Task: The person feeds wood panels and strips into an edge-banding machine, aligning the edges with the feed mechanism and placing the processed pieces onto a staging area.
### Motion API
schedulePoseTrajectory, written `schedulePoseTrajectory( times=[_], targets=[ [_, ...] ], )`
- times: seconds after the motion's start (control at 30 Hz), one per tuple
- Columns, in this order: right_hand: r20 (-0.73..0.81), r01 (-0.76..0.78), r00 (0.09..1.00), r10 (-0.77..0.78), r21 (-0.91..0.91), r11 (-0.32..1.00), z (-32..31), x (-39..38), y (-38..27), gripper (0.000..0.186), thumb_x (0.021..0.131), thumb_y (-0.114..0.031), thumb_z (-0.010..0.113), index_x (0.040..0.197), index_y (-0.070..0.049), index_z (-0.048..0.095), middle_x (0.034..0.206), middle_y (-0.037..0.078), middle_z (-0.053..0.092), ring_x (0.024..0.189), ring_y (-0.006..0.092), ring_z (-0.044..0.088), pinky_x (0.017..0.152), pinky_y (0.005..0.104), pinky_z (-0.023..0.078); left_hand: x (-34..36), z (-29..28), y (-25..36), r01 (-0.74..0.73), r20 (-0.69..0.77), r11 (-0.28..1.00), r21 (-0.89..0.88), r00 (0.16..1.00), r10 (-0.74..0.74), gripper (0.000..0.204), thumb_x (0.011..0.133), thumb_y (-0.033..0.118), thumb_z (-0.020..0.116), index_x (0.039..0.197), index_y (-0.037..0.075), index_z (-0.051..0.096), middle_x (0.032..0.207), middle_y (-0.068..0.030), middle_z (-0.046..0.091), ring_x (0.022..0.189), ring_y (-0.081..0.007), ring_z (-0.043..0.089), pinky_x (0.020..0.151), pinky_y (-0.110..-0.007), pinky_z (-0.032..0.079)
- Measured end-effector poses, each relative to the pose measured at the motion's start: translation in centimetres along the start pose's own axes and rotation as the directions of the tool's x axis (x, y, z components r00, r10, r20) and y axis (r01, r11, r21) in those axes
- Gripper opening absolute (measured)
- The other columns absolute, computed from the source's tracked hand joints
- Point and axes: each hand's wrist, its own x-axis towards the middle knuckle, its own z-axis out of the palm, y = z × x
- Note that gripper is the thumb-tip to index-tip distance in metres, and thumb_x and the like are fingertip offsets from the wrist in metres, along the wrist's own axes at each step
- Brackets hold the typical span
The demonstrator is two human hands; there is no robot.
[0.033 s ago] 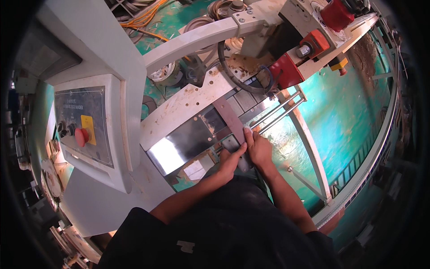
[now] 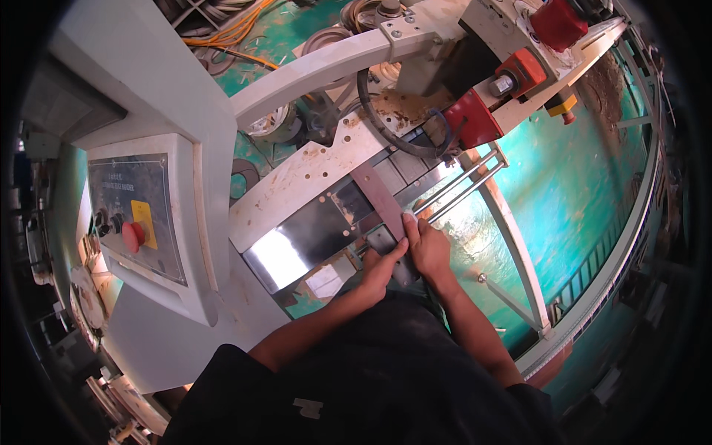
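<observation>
A reddish-brown flat bar [image 2: 377, 196] lies crosswise over the machine's polished metal plate [image 2: 285, 248], its near end at my hands. My left hand [image 2: 377, 276] is closed on that end from the left, thumb on top, beside a grey metal bracket [image 2: 380, 237]. My right hand [image 2: 430, 252] grips the bar's right side, with something small and white at a fingertip. The fingers underneath are partly hidden. Two steel rods [image 2: 467, 189] run from beside my right hand toward the upper right.
At left stands a control panel [image 2: 137, 200] with a red button. A curved white arm [image 2: 297, 78], red housings [image 2: 475, 119] and a black hose [image 2: 393, 137] sit above. Cables [image 2: 233, 33] lie on the green floor [image 2: 564, 185]. A white frame member [image 2: 512, 252] bends down the right.
</observation>
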Motion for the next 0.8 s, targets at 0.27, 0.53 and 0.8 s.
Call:
schedulePoseTrajectory(
  times=[0.27,0.53,0.8],
  targets=[
    [-0.026,-0.029,0.999,0.028,-0.009,1.000,-3.0,3.3,1.6,0.069,0.105,-0.066,0.044,0.084,-0.003,0.064,0.078,0.029,0.068,0.078,0.0501,0.068,0.072,0.0583,0.053,1.4,4.3,3.7,0.274,-0.042,0.956,0.106,0.962,-0.271,0.050,0.090,0.040,0.085,0.127,0.010,0.069,0.115,-0.0017,0.071,0.099,-0.0121,0.067,0.075,-0.032,0.051],
    [-0.070,-0.046,0.996,0.051,0.068,0.997,-8.2,8.4,5.8,0.070,0.102,-0.068,0.047,0.083,-0.003,0.065,0.075,0.028,0.068,0.076,0.0478,0.069,0.070,0.0570,0.054,5.6,11.7,4.2,0.349,-0.015,0.936,0.043,0.937,-0.349,0.053,0.092,0.034,0.084,0.133,0.008,0.064,0.123,-0.0040,0.069,0.108,-0.0154,0.066,0.089,-0.037,0.055],
    [-0.031,-0.064,0.997,0.066,0.055,0.996,-14.6,12.7,10.1,0.073,0.101,-0.069,0.047,0.087,-0.002,0.069,0.074,0.026,0.069,0.074,0.0467,0.070,0.070,0.0572,0.056,9.0,18.7,3.5,0.370,0.081,0.929,0.023,0.925,-0.370,0.059,0.095,0.041,0.080,0.140,0.010,0.059,0.130,-0.0046,0.065,0.117,-0.0174,0.064,0.100,-0.040,0.050]
  ],
)
